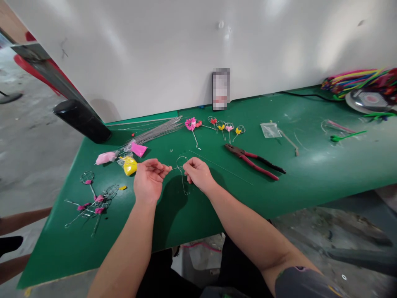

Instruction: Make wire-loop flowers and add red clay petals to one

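Observation:
My left hand [149, 179] is closed in a pinch on a thin straight wire, its palm turned partly up. My right hand [199, 173] pinches the side of a bent wire [182, 182], which has a round loop at the top and a long tail hanging down to a small hook. The straight wire crosses the loop between the two hands. Just behind my left hand is a bag of yellow clay [130, 165]. A single loose wire [222, 167] lies on the green table right of my right hand, near red-and-black-handled pliers [254, 160].
Wire flowers with pink clay [98, 199] lie at left. A pink flower [190, 123] and several small wire pieces sit behind the hands. A wire bundle [158, 131], black cylinder [82, 120], phone [220, 93] and colourful pipe cleaners [356, 82] line the back by a white board.

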`<action>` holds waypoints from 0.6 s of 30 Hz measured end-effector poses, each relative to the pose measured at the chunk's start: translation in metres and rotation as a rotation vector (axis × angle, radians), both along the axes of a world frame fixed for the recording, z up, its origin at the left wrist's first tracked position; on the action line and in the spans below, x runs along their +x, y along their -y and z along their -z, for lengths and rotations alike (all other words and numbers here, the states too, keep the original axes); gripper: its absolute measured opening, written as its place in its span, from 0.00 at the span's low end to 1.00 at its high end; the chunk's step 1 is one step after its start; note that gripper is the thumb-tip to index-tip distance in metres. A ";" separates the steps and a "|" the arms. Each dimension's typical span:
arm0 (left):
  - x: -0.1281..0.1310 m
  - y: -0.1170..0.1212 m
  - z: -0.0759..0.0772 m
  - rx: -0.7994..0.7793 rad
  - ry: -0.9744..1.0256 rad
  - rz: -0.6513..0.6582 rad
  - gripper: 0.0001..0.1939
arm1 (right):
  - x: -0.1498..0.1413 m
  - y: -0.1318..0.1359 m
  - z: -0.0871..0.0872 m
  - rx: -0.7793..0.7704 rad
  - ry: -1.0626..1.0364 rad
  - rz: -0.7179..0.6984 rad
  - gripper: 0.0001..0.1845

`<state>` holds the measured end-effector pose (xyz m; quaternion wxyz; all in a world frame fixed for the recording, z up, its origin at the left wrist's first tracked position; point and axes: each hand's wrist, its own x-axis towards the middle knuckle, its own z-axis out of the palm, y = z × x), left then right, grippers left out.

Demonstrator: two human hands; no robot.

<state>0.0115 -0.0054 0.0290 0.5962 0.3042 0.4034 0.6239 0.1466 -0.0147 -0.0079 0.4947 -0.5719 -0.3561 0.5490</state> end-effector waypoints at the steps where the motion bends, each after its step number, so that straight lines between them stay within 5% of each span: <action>1: 0.001 0.001 0.000 -0.014 0.005 0.025 0.20 | 0.000 0.000 0.000 0.003 0.008 0.007 0.06; 12: -0.010 -0.003 -0.008 -0.032 0.205 0.073 0.14 | -0.001 0.002 0.001 0.053 0.026 -0.032 0.06; 15: -0.007 0.001 -0.006 -0.003 -0.004 0.116 0.10 | 0.000 0.003 0.001 0.082 0.046 -0.046 0.06; 18: -0.003 0.007 0.000 0.098 -0.415 0.187 0.09 | 0.001 0.003 0.001 0.104 0.074 -0.063 0.06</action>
